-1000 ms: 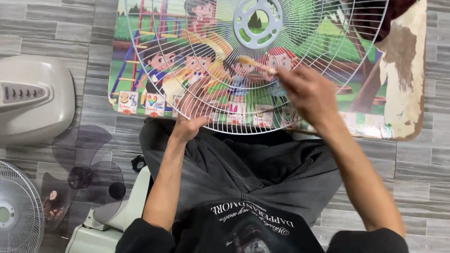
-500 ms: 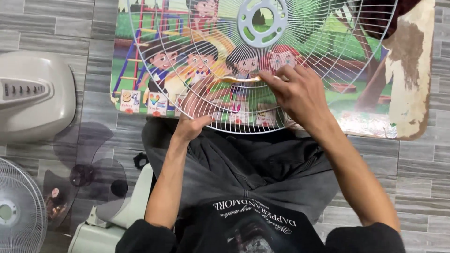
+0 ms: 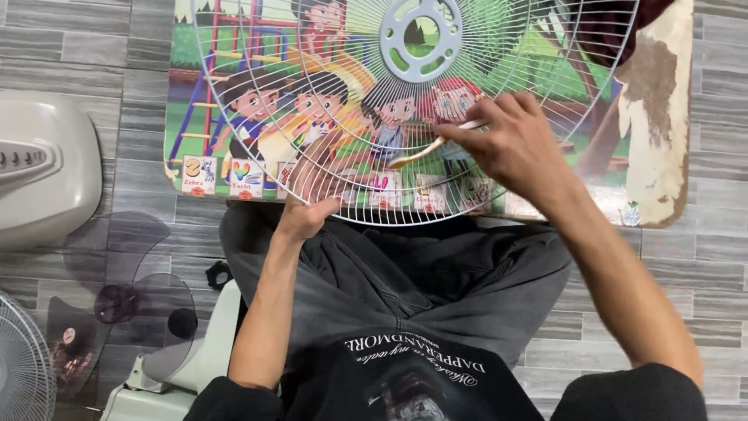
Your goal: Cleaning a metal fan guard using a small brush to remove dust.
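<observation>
both hands (image 3: 312,199) on fan grille (image 3: 327,101)

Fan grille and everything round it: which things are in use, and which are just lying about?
In use:
- white wire fan grille
- small brush
- left hand
- right hand
- picture board underneath

Lying about:
- smoky fan blade
- second grille
- fan housing

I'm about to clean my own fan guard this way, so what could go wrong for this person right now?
1. The left hand props the white wire fan guard by its lower rim alone; it might slip or tip off the small picture table.
2. The right hand pushes a thin brush between close wires; the wires could bend or fingers catch.
3. A loose translucent fan blade lies on the tile floor beside the person's left knee, where it might get cracked.
</observation>
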